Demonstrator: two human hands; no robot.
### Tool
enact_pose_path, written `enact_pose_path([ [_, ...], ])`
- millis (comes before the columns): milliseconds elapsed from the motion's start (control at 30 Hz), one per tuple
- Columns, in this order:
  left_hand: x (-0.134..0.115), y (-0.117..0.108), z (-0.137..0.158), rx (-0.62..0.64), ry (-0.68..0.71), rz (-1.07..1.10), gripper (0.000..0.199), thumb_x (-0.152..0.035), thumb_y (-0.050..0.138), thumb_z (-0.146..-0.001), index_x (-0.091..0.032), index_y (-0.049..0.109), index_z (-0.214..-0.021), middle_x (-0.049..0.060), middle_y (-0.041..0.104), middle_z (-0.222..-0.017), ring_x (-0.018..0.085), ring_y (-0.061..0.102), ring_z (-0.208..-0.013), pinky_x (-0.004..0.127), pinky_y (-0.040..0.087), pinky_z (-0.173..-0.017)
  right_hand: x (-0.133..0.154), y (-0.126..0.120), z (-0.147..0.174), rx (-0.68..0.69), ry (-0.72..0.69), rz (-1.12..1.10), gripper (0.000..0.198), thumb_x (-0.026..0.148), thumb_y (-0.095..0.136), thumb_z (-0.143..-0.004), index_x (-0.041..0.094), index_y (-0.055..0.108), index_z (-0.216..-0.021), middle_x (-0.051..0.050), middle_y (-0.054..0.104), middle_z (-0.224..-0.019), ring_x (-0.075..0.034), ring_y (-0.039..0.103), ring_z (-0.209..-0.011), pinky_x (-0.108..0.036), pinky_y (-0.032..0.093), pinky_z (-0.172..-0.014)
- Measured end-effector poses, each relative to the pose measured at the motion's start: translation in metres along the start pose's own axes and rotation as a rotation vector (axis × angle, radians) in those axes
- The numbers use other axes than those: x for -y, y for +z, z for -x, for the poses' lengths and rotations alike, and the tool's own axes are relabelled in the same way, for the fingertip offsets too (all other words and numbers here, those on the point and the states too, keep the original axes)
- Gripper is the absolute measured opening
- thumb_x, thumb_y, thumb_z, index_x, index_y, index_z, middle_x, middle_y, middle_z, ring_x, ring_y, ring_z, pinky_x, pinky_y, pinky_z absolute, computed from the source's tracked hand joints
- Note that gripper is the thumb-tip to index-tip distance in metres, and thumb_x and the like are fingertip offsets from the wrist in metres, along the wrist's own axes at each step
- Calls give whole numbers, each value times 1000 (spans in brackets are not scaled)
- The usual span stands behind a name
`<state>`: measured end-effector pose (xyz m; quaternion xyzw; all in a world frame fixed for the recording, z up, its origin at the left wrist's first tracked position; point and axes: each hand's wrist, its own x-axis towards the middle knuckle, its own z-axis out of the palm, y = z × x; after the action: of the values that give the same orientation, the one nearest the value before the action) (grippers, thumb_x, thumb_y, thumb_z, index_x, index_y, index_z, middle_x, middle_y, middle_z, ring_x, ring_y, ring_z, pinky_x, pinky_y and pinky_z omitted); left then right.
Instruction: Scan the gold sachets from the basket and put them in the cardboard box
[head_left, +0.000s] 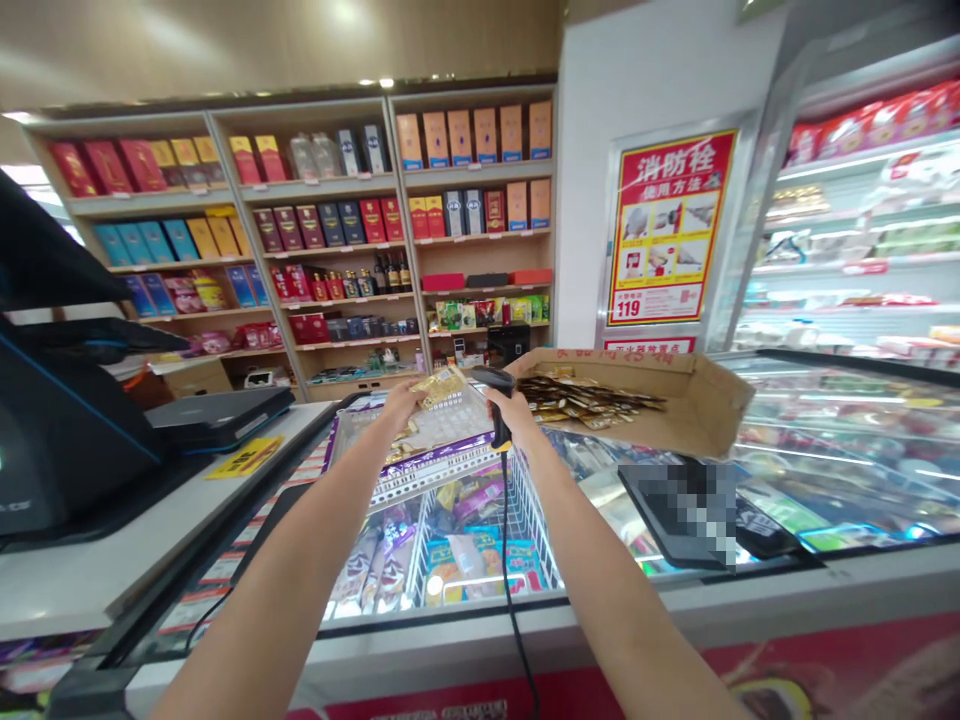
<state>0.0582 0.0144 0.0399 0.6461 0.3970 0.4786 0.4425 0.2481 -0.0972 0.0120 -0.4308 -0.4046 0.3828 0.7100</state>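
My left hand (pixel 405 400) pinches a small gold packet (pixel 444 386) by its left side. My right hand (pixel 511 408) is wrapped round the grip of a black barcode scanner (pixel 495 378); its head points left, toward the packet, and its cable (pixel 505 540) hangs down over the front edge. Under my hands lies a shallow purple-edged tray (pixel 412 458) with a few gold pieces in it. Beside my right hand stands an open cardboard box (pixel 690 400), and a heap of gold and brown packets (pixel 577 396) fills its left part.
Beneath the tray is a glass-topped freezer (pixel 442 620) with wire baskets of bagged goods. A dark tablet-like device (pixel 660 515) lies on the glass at right. Left is a counter (pixel 67 590) with a black till (pixel 67 430). Shelves of boxed goods (pixel 322 225) line the back wall.
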Motion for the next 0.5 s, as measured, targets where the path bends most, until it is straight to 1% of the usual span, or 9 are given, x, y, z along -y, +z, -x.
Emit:
enact_pose_path([
  [100, -22, 28, -3, 33, -72, 165, 30, -6, 65, -72, -13, 65, -102, 6, 68, -87, 13, 65, -75, 24, 53, -73, 16, -24, 3, -69, 4, -20, 19, 29, 67, -71, 16, 56, -63, 1, 54, -51, -9, 49, -44, -21, 41, -45],
  [167, -35, 56, -3, 44, -94, 189, 28, -4, 63, -76, -12, 63, -103, 6, 68, -88, 12, 65, -77, 24, 54, -75, 25, -41, 6, -119, 4, -29, 17, 28, 67, -71, 16, 56, -65, 1, 55, -51, -9, 49, -45, -21, 42, -45],
  [233, -41, 89, 0, 59, -108, 186, 24, -4, 63, -79, -10, 62, -103, 7, 67, -87, 13, 66, -76, 27, 55, -76, 28, -57, 7, -189, 12, -15, 16, 27, 67, -72, 17, 56, -66, 1, 55, -51, -10, 49, -44, -22, 42, -44],
  [333, -39, 138, 6, 80, -141, 163, 20, -3, 62, -81, -8, 62, -101, 8, 66, -84, 15, 67, -78, 28, 56, -77, 24, -79, 8, -294, 36, -7, 17, 29, 65, -73, 18, 54, -65, 1, 53, -49, -11, 48, -42, -23, 42, -42],
  [367, -36, 152, 7, 77, -174, 161, 20, -3, 62, -81, -7, 62, -101, 9, 66, -84, 16, 67, -79, 28, 56, -76, 21, -85, 7, -315, 40, -16, 17, 29, 64, -73, 19, 53, -65, 2, 53, -49, -11, 48, -42, -23, 42, -43],
  [433, -27, 177, 9, 63, -239, 167, 25, -2, 62, -81, -5, 60, -105, 11, 66, -88, 18, 68, -82, 28, 57, -74, 15, -94, 7, -340, 56, -27, 17, 30, 64, -74, 21, 52, -65, 2, 52, -49, -12, 48, -43, -24, 43, -43],
  [500, -16, 196, 8, 83, -248, 148, 32, -2, 61, -80, -5, 58, -112, 14, 66, -94, 20, 68, -86, 30, 58, -73, 9, -100, 7, -355, 84, -24, 19, 30, 63, -74, 22, 50, -63, 1, 51, -49, -13, 48, -43, -25, 43, -42],
])
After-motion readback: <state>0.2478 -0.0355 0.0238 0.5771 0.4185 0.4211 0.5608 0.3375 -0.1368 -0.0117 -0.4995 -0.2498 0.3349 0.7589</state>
